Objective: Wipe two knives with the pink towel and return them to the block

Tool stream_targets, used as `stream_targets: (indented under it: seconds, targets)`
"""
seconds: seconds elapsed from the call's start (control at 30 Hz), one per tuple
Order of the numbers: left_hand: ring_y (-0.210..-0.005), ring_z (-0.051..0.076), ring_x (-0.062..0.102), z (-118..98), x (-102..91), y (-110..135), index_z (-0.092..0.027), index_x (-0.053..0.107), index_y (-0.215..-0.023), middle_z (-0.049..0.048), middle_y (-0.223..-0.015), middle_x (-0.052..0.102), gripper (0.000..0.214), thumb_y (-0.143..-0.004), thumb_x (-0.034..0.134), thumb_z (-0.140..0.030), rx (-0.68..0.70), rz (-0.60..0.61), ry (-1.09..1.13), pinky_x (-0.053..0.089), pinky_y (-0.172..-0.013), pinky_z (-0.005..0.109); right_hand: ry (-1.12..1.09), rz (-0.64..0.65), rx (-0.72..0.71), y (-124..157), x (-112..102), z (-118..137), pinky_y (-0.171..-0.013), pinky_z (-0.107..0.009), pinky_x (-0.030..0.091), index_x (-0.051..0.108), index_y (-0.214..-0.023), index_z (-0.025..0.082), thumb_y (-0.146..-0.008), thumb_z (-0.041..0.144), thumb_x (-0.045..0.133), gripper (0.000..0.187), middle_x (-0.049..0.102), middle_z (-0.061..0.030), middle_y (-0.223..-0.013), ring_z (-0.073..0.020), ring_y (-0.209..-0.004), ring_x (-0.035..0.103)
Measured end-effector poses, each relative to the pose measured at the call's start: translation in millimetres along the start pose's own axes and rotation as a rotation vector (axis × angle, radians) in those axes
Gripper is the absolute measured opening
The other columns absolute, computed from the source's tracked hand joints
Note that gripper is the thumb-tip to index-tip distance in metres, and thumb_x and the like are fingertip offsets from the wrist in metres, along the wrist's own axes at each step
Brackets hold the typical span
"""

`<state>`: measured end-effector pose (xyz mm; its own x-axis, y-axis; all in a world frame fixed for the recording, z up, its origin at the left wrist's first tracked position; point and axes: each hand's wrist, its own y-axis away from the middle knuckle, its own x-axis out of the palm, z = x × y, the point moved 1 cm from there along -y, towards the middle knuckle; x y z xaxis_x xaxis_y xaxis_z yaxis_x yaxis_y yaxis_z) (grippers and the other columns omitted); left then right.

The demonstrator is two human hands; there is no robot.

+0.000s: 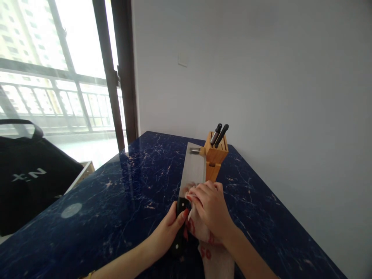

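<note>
A cleaver [193,168] with a broad steel blade and a black riveted handle points away from me above the table. My left hand [170,228] is closed round its handle. My right hand [209,207] grips a pale cloth [200,228] with red markings, bunched at the blade's lower end near the handle. The cloth's loose end hangs down below my right wrist. Just beyond the blade, on its right, stands a wooden knife block [216,155] with two dark-handled tools in its slots. The blade mirrors part of the block.
The dark blue marbled table [139,182] stretches ahead to a pale wall [276,97]. A round whitish spot [71,210] marks its left side. At the left, a black bag [31,178] stands beside the table, with a large window [58,69] behind it.
</note>
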<state>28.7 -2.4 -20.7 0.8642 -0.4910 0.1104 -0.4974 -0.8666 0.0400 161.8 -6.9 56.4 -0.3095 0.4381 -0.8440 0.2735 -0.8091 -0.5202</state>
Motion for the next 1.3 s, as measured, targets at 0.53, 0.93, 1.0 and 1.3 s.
stream_targets:
  seconds: [0.53,0.93,1.0,1.3]
  targets:
    - [-0.048,0.01,0.047,-2.4,2.3,-2.5,-0.018,0.046,-0.099,-0.0063,-0.054,0.051,0.045,-0.073,0.054,-0.054,0.043,-0.11,0.086,0.039,-0.05,0.022,0.049,-0.015,-0.059,-2.5,9.7,9.6,-0.072,-0.035,0.024,0.056,-0.089,0.022,-0.089,0.02,0.04,0.016,0.058,-0.0016,-0.084,-0.0171,-0.08,0.045]
    - [-0.045,0.01,0.047,-1.7,5.0,-1.5,-0.019,0.046,-0.097,-0.007,-0.052,0.05,0.045,-0.073,0.053,-0.055,0.03,-0.101,0.053,0.038,-0.048,0.022,0.094,-0.012,-0.087,-3.4,8.5,9.4,-0.071,-0.034,0.024,0.056,-0.086,0.022,-0.088,0.022,0.043,0.014,0.058,-0.0018,-0.082,-0.0166,-0.079,0.046]
    - [-0.047,0.011,0.048,-1.8,5.5,-0.8,-0.019,0.046,-0.098,-0.0067,-0.053,0.051,0.046,-0.071,0.055,-0.055,0.033,-0.11,0.068,0.039,-0.049,0.023,0.091,-0.01,-0.114,-4.4,8.4,12.8,-0.071,-0.034,0.024,0.056,-0.086,0.022,-0.088,0.022,0.043,0.014,0.058,-0.0017,-0.081,-0.0167,-0.078,0.046]
    - [-0.046,0.008,0.045,-4.8,-2.3,-2.6,-0.019,0.045,-0.084,-0.0062,-0.055,0.051,0.036,-0.078,0.046,-0.055,-0.011,-0.099,0.156,0.036,-0.047,0.019,-0.016,-0.064,0.068,9.0,9.3,-11.8,-0.071,-0.032,0.029,0.06,-0.082,0.022,-0.086,0.023,0.046,0.015,0.062,-0.0013,-0.077,-0.0157,-0.077,0.051]
